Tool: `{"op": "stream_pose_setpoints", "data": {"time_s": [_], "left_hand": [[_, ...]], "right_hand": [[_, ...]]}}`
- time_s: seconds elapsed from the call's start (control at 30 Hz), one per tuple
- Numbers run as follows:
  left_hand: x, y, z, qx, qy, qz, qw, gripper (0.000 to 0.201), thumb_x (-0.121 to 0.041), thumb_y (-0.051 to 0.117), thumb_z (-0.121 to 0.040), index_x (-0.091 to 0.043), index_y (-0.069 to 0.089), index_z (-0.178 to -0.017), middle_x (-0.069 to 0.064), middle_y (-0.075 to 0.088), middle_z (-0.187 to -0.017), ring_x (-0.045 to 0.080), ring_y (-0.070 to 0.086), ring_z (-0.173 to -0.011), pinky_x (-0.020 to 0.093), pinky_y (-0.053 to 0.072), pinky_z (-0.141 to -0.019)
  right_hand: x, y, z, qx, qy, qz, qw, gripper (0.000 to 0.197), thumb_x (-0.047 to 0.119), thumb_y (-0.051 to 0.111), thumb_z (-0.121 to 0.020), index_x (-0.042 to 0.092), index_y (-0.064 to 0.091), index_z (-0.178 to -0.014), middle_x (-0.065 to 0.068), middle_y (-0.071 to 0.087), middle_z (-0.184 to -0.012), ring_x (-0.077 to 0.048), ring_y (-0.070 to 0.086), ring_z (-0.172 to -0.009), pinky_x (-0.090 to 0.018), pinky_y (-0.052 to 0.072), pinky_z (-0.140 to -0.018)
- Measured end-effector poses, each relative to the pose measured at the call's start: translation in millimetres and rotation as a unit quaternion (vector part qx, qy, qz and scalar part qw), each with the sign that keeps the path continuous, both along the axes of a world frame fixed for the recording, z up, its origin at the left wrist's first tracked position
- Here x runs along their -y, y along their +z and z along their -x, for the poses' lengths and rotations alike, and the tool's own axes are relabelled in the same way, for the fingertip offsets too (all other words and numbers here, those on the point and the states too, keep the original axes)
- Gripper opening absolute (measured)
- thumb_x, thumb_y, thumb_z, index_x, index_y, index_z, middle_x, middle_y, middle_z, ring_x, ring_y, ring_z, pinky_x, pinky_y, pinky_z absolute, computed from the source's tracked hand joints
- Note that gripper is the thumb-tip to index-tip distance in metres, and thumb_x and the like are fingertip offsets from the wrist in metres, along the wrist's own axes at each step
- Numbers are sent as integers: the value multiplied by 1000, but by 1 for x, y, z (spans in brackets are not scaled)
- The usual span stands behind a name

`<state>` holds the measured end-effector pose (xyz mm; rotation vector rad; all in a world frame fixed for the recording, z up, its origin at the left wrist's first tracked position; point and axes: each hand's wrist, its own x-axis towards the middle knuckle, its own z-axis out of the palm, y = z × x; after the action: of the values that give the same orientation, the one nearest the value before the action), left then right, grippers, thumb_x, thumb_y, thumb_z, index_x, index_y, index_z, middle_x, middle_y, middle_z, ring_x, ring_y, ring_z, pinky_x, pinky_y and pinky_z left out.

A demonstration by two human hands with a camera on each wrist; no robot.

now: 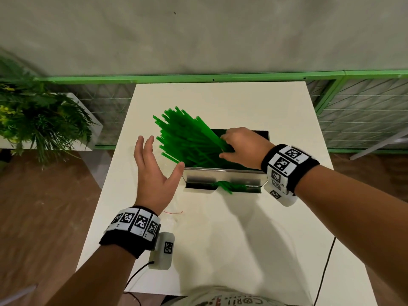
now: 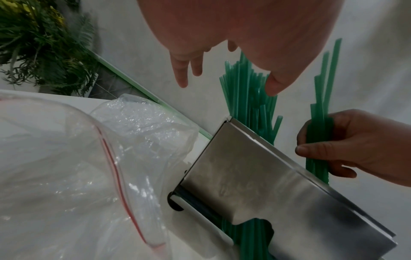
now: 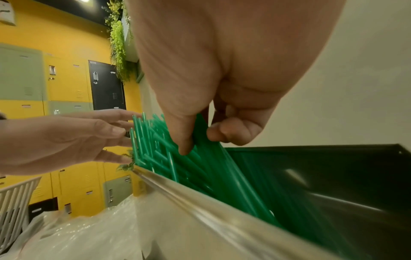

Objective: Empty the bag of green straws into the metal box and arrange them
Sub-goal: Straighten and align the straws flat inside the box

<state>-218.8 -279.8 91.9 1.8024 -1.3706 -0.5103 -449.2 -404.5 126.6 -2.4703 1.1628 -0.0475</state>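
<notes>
A sheaf of green straws (image 1: 187, 140) leans out of the metal box (image 1: 223, 178) toward the far left, with their upper ends fanned above the table. My right hand (image 1: 239, 146) reaches into the box and grips a bunch of the straws (image 2: 318, 133) between thumb and curled fingers (image 3: 231, 132). Just left of the straw tips, my left hand (image 1: 152, 171) hovers with straight, spread fingers (image 3: 111, 130) and holds nothing. A few straws (image 1: 225, 187) show through the slot at the box's front. The clear plastic bag (image 2: 77, 167) with a red zip line lies empty left of the box.
The white table (image 1: 220, 239) stands against a green wire fence (image 1: 353, 111). A leafy plant (image 1: 37, 120) sits on a low white stand to the left. Cables (image 1: 324, 272) hang from my wrist cameras near the table's front edge.
</notes>
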Motion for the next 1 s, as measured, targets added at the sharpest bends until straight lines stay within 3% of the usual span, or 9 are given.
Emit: {"op": "stream_pose_setpoints", "data": {"time_s": [0.1,0.2,0.3,0.4,0.47,0.53,0.63,0.8,1.0], "left_hand": [[2,0,-1,-54,16,-14,998,90,-29,77,-89,-23,20,-158,-3,11,-165,18,40,-140,23,39,-102],[7,6,2,-148,39,-43,987,94,-29,78,-88,-25,16,-159,-5,26,-159,14,48,-131,25,46,-98],[15,13,6,-197,67,-85,974,95,-37,80,-86,-25,18,-158,-6,48,-137,13,60,-114,24,49,-88],[26,15,9,-228,71,-135,962,90,-42,82,-82,-21,29,-152,-5,62,-117,15,67,-101,34,57,-85],[32,15,14,-256,64,-144,954,74,-33,83,-83,-17,40,-141,0,69,-104,14,68,-80,31,58,-69],[36,15,18,-275,62,-135,950,61,-22,82,-85,-15,45,-134,3,70,-93,13,64,-64,29,58,-62],[40,16,20,-285,66,-130,947,55,-14,79,-87,-11,48,-132,6,70,-88,14,65,-61,29,61,-64],[41,15,19,-316,70,-126,938,48,-8,79,-87,-5,52,-127,13,70,-100,17,69,-68,33,63,-69],[44,17,22,-343,69,-125,928,41,-5,75,-89,-1,53,-124,19,68,-105,19,70,-71,26,61,-66]], "right_hand": [[-1,-5,-4,-38,8,-18,999,25,33,70,-91,10,60,-89,-2,53,-84,-22,54,-77,-31,39,-66],[-3,-15,-6,-91,-6,-60,994,24,30,72,-89,13,56,-83,-6,59,-83,-25,60,-76,-32,43,-62],[-2,-24,-8,-48,-43,-92,994,23,30,76,-87,16,58,-81,-1,61,-78,-21,61,-72,-27,44,-57],[-2,-28,-12,-25,-59,-109,992,24,31,79,-84,13,65,-90,-3,65,-83,-21,64,-75,-31,53,-66],[-1,-31,-13,-19,-64,-121,990,23,29,80,-83,13,64,-90,-2,66,-85,-21,65,-79,-30,50,-68],[1,-34,-12,-7,-70,-131,989,24,27,81,-82,15,64,-94,-4,68,-90,-22,66,-84,-28,48,-70],[5,-37,-14,-6,-81,-134,988,43,27,82,-79,16,54,-109,-6,67,-96,-24,65,-84,-32,51,-72],[8,-39,-25,-29,-94,-108,989,69,25,85,-71,14,35,-117,-10,60,-95,-29,62,-83,-45,57,-72],[13,-48,-26,-67,-118,-111,984,65,23,84,-73,11,40,-118,-15,55,-110,-34,60,-95,-40,53,-77]]}}
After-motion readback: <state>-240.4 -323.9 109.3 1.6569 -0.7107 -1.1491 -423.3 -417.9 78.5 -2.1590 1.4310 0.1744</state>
